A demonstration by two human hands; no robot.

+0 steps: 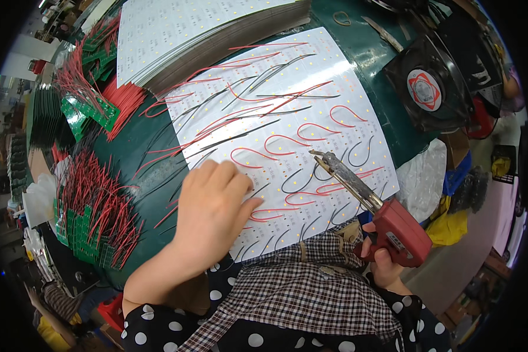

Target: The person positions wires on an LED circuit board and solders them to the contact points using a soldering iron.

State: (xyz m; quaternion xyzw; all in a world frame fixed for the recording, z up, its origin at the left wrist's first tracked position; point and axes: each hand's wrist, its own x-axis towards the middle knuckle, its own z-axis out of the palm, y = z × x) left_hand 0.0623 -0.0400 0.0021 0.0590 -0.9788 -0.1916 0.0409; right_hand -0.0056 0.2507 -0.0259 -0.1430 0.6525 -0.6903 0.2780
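soldering gun [393,226], red-bodied, sits in the right hand [381,258], fingers wrapped tight round its grip, its metal tip [320,155] hovering just above the white led panel [287,129] on the green bench [346,53]. the left hand [211,205] lies flat on the panel's near-left part, fingers pressed together, holding it and the nearby red and black wires [276,144] down. to do this well, i judge: keep the panel pinned, bring the tip onto 1 wire end and its pad, keep the left fingertips well clear of the hot tip.
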